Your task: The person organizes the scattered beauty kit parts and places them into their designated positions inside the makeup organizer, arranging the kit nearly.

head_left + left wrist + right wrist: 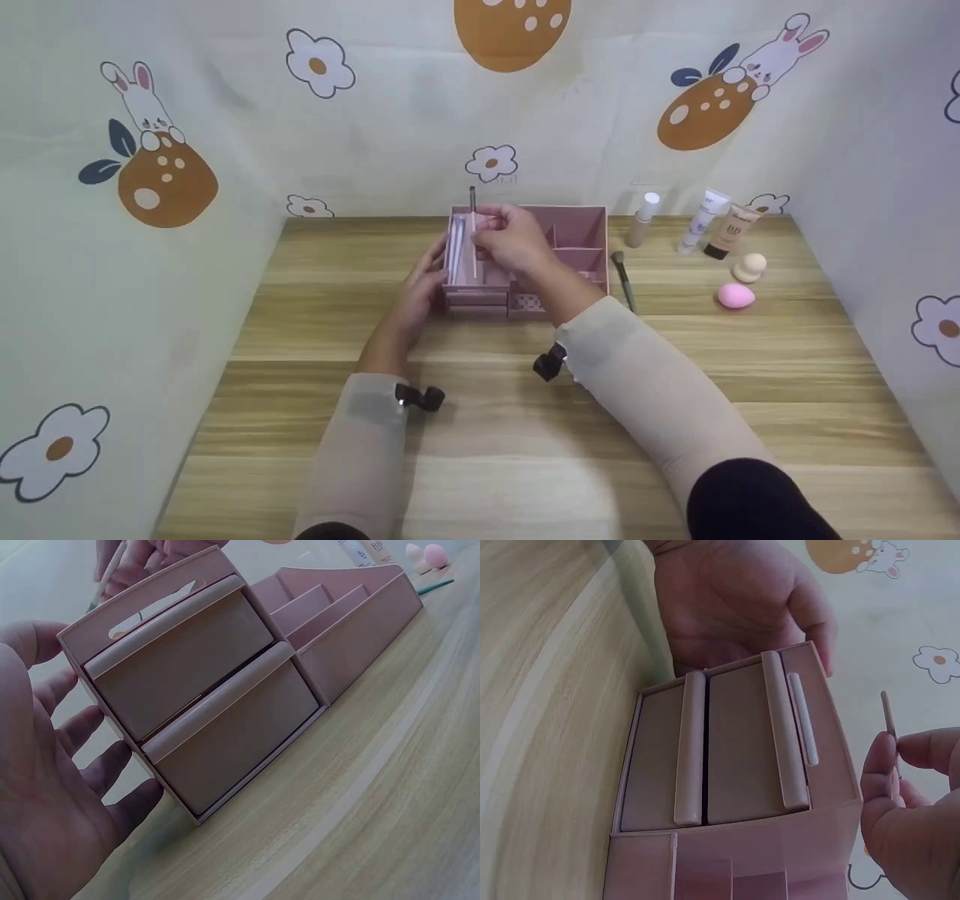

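Note:
A pink desk organizer [577, 225] with two drawers [187, 667] on its left side stands near the back of the table. My right hand [514, 240] pinches a thin makeup brush [473, 199] between thumb and fingers, upright above the organizer's left top compartment. In the right wrist view, one end of that brush [887, 712] sticks out past the fingertips. Several slim, pale sticks [456, 244] stand in the same compartment; their kind is unclear. Against the organizer's left wall, my left hand [60, 765] rests with spread fingers, its thumb near the top corner.
Right of the organizer lies another makeup brush [624, 281] with a green handle. Farther right are a bottle with a white cap [641, 219], a white tube [701, 221], a beige tube [733, 232], a cream sponge [750, 268] and a pink sponge [736, 295]. Patterned cloth walls surround the table.

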Demonstrator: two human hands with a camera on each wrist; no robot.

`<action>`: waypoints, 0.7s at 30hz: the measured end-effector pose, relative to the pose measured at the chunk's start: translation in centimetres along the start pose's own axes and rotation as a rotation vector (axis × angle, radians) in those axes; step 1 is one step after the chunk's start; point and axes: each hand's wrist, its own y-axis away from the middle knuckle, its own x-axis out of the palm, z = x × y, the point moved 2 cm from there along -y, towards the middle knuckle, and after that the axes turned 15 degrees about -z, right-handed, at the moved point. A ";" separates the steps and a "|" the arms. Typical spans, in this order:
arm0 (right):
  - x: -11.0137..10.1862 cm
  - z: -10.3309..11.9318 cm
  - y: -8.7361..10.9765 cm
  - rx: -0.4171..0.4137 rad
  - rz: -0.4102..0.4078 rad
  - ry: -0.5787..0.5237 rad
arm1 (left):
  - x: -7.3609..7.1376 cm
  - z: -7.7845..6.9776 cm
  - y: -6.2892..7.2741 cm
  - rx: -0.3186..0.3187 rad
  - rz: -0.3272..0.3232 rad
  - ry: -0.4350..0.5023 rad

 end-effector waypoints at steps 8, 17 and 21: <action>1.6 -0.1 -0.2 -0.013 -0.026 0.098 | -0.1 0.1 0.0 -0.007 -0.004 -0.016; 2.3 0.0 -0.1 -0.074 -0.020 0.316 | 0.0 0.3 -0.1 -0.008 -0.003 0.025; 2.5 0.1 -0.1 -0.085 -0.003 0.349 | 0.0 0.4 -0.2 0.000 -0.004 0.021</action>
